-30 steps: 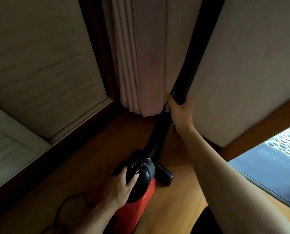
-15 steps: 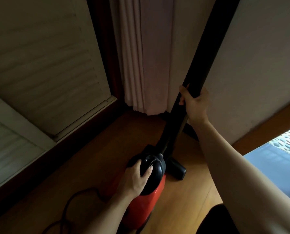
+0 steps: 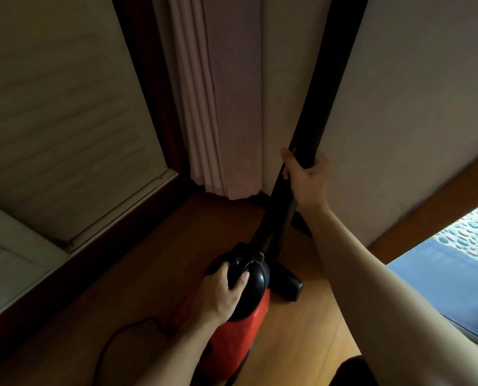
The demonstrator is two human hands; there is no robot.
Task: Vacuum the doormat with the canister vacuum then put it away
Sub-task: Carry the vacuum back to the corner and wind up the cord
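Left hand [image 3: 223,293] curled over the black top of the canister vacuum [image 3: 240,327], right hand [image 3: 306,176] wrapped round the wand [image 3: 324,107]. It's in the corner by the curtain [image 3: 226,107], doormat [image 3: 438,274] off right. Keep that wand upright and steady, I'd say. Same grips as a second ago, barely shifted.

Corner tight: curtain [image 3: 226,107], wall [image 3: 413,107] behind wand [image 3: 324,93]; bare floor [image 3: 148,274] open left of canister [image 3: 240,324].
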